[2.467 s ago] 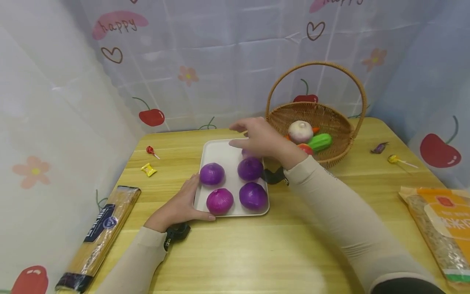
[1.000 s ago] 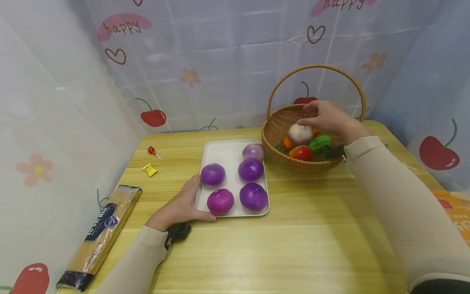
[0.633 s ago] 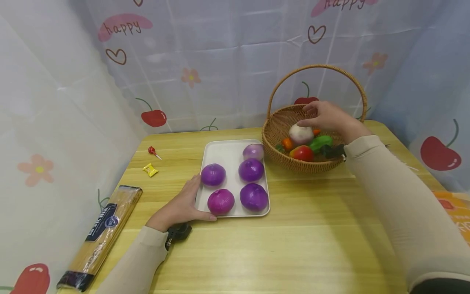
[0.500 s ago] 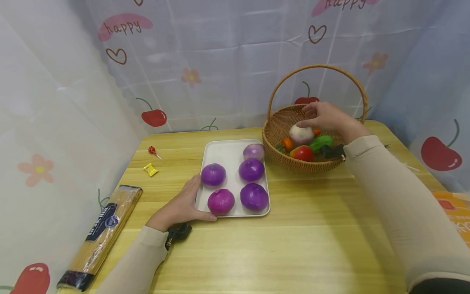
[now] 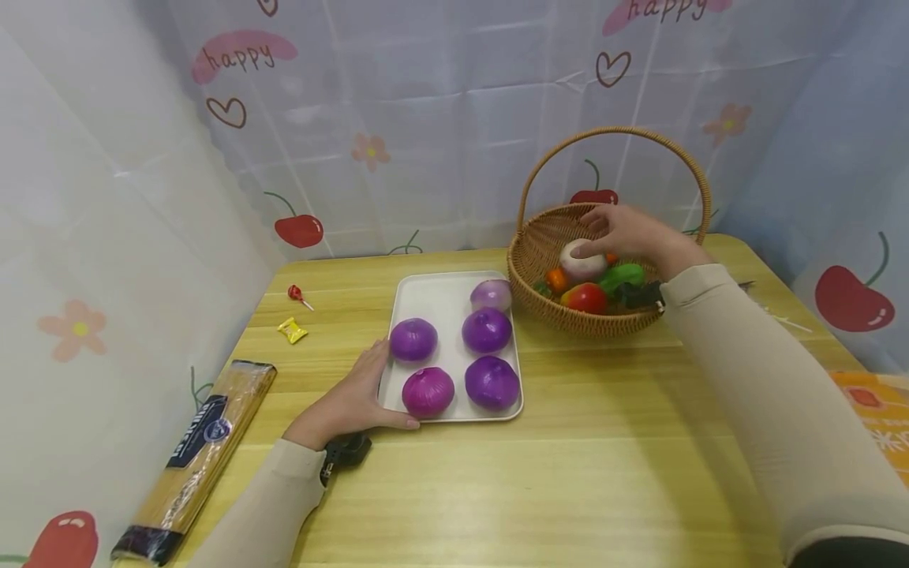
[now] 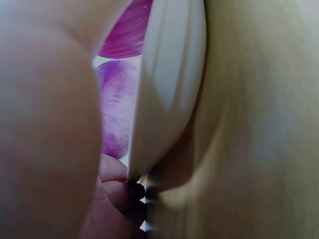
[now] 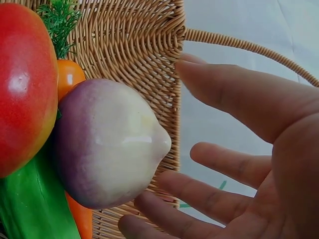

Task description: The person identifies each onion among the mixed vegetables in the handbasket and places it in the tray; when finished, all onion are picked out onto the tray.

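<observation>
My left hand [image 5: 346, 402] holds the near left corner of a white tray [image 5: 443, 298], thumb along the front edge and fingers at the left side. On the tray sit several purple onions: a magenta onion [image 5: 428, 392] by my thumb, a violet onion [image 5: 413, 340] near my fingers, others down the right side. My right hand [image 5: 630, 234] hovers over a wicker basket [image 5: 568, 317], fingers spread and holding nothing. Just beneath it lies a white and purple turnip [image 7: 112, 144]; the fingertips come close, and contact cannot be told.
The basket also holds a red mango-like fruit [image 7: 25, 89], a green vegetable [image 7: 37, 199] and orange pieces. Its tall handle [image 5: 618, 130] arches over my right hand. Pasta pack [image 5: 195, 461], yellow candy [image 5: 292, 330] and red lollipop [image 5: 297, 294] lie left; an orange bag [image 5: 877, 418] lies right.
My right hand has gone from the tray's back right onion over to the basket, then lowered slightly towards the turnip. My left hand has stayed at the tray corner.
</observation>
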Available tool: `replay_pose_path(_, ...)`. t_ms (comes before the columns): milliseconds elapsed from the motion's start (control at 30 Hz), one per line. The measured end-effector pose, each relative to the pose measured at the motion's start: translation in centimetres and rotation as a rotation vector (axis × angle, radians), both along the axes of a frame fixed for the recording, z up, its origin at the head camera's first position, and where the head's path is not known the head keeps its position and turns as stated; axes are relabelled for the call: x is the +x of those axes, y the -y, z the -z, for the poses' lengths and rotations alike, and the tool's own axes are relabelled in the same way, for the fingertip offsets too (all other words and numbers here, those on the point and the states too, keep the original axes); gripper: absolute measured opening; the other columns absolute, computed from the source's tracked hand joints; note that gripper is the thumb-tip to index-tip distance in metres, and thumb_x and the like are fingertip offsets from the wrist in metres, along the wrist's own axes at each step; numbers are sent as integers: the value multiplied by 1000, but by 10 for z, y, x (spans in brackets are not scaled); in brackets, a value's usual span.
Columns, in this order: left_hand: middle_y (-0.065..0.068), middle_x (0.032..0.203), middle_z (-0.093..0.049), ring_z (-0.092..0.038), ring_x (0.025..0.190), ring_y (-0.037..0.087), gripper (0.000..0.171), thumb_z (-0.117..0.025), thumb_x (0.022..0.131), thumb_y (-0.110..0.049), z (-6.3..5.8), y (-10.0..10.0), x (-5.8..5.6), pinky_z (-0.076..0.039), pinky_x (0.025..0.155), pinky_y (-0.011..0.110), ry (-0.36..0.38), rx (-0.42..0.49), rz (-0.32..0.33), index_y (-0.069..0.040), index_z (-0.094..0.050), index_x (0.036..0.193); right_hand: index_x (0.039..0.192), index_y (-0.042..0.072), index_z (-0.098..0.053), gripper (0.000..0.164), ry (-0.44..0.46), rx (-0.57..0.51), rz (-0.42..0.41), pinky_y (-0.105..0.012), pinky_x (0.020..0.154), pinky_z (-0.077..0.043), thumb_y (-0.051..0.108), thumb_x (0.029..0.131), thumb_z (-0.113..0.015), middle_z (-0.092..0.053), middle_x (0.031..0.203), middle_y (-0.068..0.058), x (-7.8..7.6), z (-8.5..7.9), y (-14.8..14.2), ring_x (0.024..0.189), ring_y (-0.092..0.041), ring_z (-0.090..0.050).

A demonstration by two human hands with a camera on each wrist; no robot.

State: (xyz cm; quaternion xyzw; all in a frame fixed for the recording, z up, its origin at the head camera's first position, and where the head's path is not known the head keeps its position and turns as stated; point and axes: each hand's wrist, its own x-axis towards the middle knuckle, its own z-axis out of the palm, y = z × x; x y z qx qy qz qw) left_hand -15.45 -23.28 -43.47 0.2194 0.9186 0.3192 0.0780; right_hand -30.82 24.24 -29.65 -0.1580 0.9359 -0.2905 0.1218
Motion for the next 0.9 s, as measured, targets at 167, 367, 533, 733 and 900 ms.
replay_pose_path(167, 3, 175, -8, -5, 159, 35, 148, -94, 64, -68, 1, -1, 0, -6, 125, 56, -12, 15, 13, -22, -3, 171, 157, -4, -39, 83, 26, -6, -6, -67, 111, -36, 36, 97, -80, -40, 154, -35, -3, 2, -1, 138, -53, -40)
replay_pose_path(367, 2, 175, -8, -5, 159, 34, 148, -95, 64, -67, 0, -2, -1, -5, 125, 55, -16, 13, 15, -22, -3, 171, 156, -4, -41, 83, 29, 6, -8, -67, 111, -35, 32, 94, -83, -43, 152, -35, -6, 6, -3, 138, -52, -41)
replay_pose_path(533, 4, 175, -8, -4, 159, 35, 148, -94, 64, -68, -1, -2, 0, -6, 125, 56, 8, -2, -2, -21, -3, 171, 154, -4, -44, 81, 43, 2, -9, -67, 111, -35, 30, 94, -84, -45, 151, -34, -7, 10, -4, 136, -51, -43)
replay_pose_path(733, 5, 175, -8, -4, 159, 34, 148, -94, 65, -68, -3, -3, 1, -4, 125, 54, 6, -4, 1, -19, -3, 171, 155, -3, -42, 81, 79, -31, 10, -67, 112, -34, 28, 93, -85, -43, 152, -33, -7, 13, -3, 135, -50, -44)
replay_pose_path(900, 6, 175, -7, -4, 159, 35, 148, -93, 65, -68, -3, -2, 1, -4, 125, 53, 10, -12, -2, -18, -3, 171, 156, -4, -41, 82, 102, -57, 20, -67, 111, -35, 26, 94, -84, -41, 152, -34, -8, 15, -3, 134, -50, -43)
